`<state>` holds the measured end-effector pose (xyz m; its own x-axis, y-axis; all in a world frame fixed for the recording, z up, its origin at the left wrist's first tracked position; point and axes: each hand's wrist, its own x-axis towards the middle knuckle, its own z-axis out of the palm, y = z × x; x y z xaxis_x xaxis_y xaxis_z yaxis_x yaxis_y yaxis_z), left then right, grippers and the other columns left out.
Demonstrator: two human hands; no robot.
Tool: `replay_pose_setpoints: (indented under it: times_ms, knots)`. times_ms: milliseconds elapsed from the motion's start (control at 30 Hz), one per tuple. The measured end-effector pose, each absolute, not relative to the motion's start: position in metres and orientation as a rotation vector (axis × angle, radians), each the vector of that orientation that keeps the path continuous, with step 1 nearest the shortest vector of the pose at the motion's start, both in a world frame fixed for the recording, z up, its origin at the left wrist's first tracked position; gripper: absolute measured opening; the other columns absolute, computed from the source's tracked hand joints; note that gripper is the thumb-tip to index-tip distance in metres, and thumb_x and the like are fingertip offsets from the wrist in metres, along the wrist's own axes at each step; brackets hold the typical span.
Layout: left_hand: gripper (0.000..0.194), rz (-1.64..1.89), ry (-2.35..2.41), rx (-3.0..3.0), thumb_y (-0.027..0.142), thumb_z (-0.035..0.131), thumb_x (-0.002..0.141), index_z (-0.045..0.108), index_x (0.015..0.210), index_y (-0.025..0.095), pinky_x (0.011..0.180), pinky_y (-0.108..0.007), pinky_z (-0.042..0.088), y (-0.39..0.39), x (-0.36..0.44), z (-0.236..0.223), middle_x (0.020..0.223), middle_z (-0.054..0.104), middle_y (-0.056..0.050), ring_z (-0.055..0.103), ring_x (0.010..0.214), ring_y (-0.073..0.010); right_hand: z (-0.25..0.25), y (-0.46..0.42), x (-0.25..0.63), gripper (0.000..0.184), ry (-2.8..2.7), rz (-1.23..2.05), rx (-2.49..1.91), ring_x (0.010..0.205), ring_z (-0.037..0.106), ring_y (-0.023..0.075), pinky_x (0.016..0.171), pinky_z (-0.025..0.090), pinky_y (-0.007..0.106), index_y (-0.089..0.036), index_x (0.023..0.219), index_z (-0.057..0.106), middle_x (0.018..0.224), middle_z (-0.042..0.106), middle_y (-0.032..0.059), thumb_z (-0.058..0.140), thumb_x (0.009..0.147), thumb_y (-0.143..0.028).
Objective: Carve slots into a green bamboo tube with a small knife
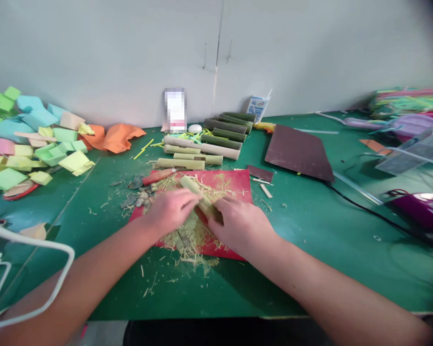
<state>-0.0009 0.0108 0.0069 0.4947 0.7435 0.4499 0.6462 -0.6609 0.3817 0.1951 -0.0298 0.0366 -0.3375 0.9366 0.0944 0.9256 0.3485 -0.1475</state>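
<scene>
A pale, scraped bamboo tube point(192, 186) slants over a red sheet point(241, 180) in front of me. My right hand point(240, 221) is wrapped round its near part. Fingers curled and closed, my left hand point(175, 210) is at the tube's left side; what it pinches, if anything, is hidden. Thin bamboo shavings point(187, 242) cover much of the sheet. Just beyond my left hand lies a red handle point(159, 177), its other end hard to make out.
Behind the sheet are several pale and green bamboo tubes point(223, 143). A phone point(175, 109) and a small carton point(258, 106) lean by the wall. Folded coloured papers point(25, 154) are heaped left; a brown sheet point(299, 151), a black cable point(375, 214) and a purple device point(418, 214) lie right.
</scene>
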Motion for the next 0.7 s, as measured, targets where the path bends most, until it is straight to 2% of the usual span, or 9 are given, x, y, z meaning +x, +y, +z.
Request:
replay_pose_setpoints:
  times_ms: [100, 267, 433, 567, 700]
  knots:
    - [0.02, 1.036, 1.415, 2.539, 0.022, 0.051, 0.087, 0.067, 0.097, 0.018, 0.08, -0.035, 0.051, 0.0164, -0.0042, 0.0081, 0.091, 0.069, -0.007, 0.064, 0.084, -0.018, 0.0368, -0.0294, 0.195, 0.022, -2.438, 0.1, -1.703, 0.058, 0.054, 0.0134, 0.047, 0.024, 0.027, -0.019, 0.071, 0.058, 0.074, 0.061, 0.0013, 0.046, 0.082, -0.035]
    - [0.023, 0.865, 1.172, 2.563, 0.023, 0.05, 0.088, 0.066, 0.104, 0.02, 0.074, -0.029, 0.053, 0.013, -0.0046, 0.0096, 0.095, 0.069, -0.005, 0.065, 0.083, -0.0157, 0.0362, -0.0287, 0.1957, 0.022, -2.447, 0.141, -1.677, 0.056, 0.052, 0.0127, 0.047, 0.022, 0.027, -0.019, 0.074, 0.057, 0.073, 0.06, 0.0011, 0.047, 0.082, -0.037]
    - [0.021, 1.048, 1.371, 2.49, 0.024, 0.052, 0.086, 0.068, 0.098, 0.018, 0.079, -0.034, 0.052, 0.0152, -0.0106, 0.0087, 0.092, 0.07, -0.006, 0.065, 0.085, -0.018, 0.0342, -0.0283, 0.1963, 0.018, -2.43, 0.148, -1.641, 0.058, 0.051, 0.0122, 0.047, 0.022, 0.026, -0.019, 0.075, 0.054, 0.073, 0.059, 0.0005, 0.05, 0.08, -0.036]
    - [0.023, 0.852, 1.168, 2.556, 0.023, 0.051, 0.087, 0.066, 0.104, 0.02, 0.076, -0.029, 0.052, 0.0126, -0.0083, 0.0095, 0.096, 0.069, -0.005, 0.065, 0.085, -0.0156, 0.0338, -0.0276, 0.1962, 0.016, -2.445, 0.19, -1.623, 0.057, 0.049, 0.0116, 0.047, 0.022, 0.026, -0.02, 0.075, 0.053, 0.072, 0.058, -0.0003, 0.052, 0.078, -0.035]
    - [0.02, 1.014, 1.356, 2.551, 0.023, 0.05, 0.087, 0.068, 0.094, 0.018, 0.079, -0.033, 0.052, 0.0144, -0.0078, 0.0116, 0.09, 0.069, -0.005, 0.064, 0.083, -0.0171, 0.0344, -0.0274, 0.1955, 0.017, -2.437, 0.19, -1.648, 0.058, 0.049, 0.0112, 0.047, 0.024, 0.025, -0.02, 0.076, 0.052, 0.075, 0.058, -0.0002, 0.053, 0.077, -0.037]
